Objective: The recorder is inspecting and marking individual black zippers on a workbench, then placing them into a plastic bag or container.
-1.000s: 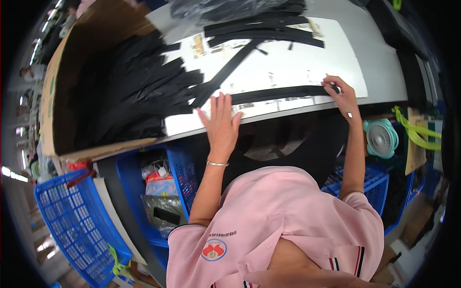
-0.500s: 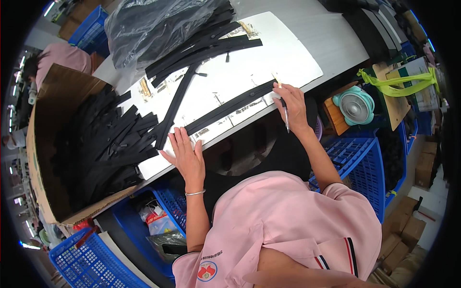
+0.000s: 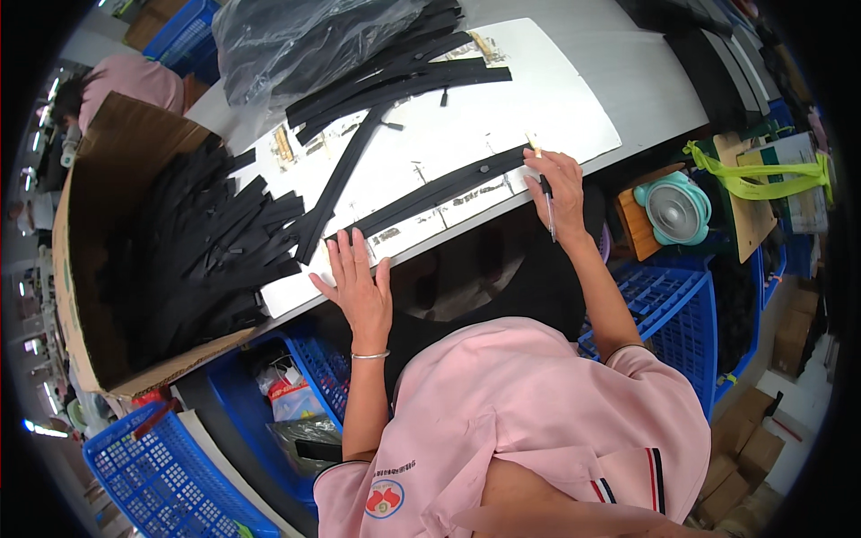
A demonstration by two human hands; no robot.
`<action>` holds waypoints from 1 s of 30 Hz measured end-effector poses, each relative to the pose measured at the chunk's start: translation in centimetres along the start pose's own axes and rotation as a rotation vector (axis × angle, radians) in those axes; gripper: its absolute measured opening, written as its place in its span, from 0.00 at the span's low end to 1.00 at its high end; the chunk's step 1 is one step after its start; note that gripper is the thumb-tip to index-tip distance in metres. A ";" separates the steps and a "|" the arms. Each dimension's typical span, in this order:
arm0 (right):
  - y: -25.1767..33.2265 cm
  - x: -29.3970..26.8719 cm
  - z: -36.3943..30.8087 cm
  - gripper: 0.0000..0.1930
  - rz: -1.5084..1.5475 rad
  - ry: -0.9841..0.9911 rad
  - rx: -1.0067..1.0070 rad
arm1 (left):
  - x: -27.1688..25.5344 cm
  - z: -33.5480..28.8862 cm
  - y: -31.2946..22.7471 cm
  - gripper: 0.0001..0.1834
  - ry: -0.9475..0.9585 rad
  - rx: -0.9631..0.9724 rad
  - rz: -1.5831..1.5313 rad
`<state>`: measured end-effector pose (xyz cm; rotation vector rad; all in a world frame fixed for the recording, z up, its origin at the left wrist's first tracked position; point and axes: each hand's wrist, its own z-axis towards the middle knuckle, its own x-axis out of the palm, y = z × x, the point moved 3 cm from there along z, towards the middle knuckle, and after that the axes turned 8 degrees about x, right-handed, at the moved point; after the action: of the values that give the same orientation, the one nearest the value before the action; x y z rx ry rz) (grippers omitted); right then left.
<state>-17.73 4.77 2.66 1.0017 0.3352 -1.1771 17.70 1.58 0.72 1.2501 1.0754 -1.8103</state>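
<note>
A black zipper (image 3: 430, 192) lies straight along the near edge of a white marked board (image 3: 529, 108). My left hand (image 3: 361, 291) rests flat at its left end, fingers stretched out and touching the tape. At the other end, my right hand (image 3: 560, 193) has its fingertips on the zipper tip. A pen (image 3: 549, 211) is tucked in the fingers of that hand and points down toward me. Another zipper (image 3: 345, 175) runs slantwise across the board, near several more zippers (image 3: 395, 85) lying toward its far side.
Left of the board, a cardboard box (image 3: 76, 269) is heaped with black zippers (image 3: 197, 251). Clear plastic wrapping (image 3: 287, 54) covers dark material at the back. Blue baskets (image 3: 170, 466) stand below the table, and a teal fan (image 3: 677, 211) sits to the right.
The view has shifted slightly, so the board appears a little further right. My hands stay at the two ends of the zipper, the pen still in the right one.
</note>
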 end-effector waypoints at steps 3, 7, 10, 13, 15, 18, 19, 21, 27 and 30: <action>-0.6 0.1 0.2 0.19 -0.029 0.031 -0.015 | 0.2 0.0 0.0 0.34 -0.011 -0.021 0.011; -1.5 0.3 0.2 0.17 -0.084 0.033 -0.020 | 0.5 0.0 -0.1 0.36 -0.037 -0.056 0.006; -1.7 0.3 0.2 0.16 -0.060 0.030 -0.021 | 0.3 0.2 -0.4 0.36 -0.047 -0.047 -0.047; -1.7 0.2 0.3 0.17 -0.060 0.039 0.008 | 0.1 0.1 -0.7 0.36 -0.063 -0.040 -0.013; -1.1 -0.3 0.8 0.16 -0.027 0.075 0.047 | 0.4 0.0 -0.7 0.36 -0.086 -0.053 -0.020; 2.2 -0.4 1.8 0.12 0.079 0.113 0.107 | 0.5 0.0 -0.9 0.37 -0.112 -0.031 -0.070; 3.4 -0.2 2.1 0.11 0.170 0.127 0.159 | 0.4 0.0 -0.9 0.37 -0.117 -0.043 -0.071; 6.0 1.4 2.4 0.11 0.428 0.209 0.311 | 0.4 0.0 -0.9 0.36 -0.135 -0.033 -0.089; 15.6 8.0 3.1 0.10 0.821 0.499 0.340 | 0.5 0.0 -0.8 0.37 -0.161 -0.062 -0.122; 17.0 11.4 2.8 0.10 0.891 0.626 0.529 | 0.4 0.2 -1.0 0.37 -0.164 -0.059 -0.165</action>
<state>1.00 -3.82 4.45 1.7394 0.0243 -0.1033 16.64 1.84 0.67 0.9842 1.1583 -1.9515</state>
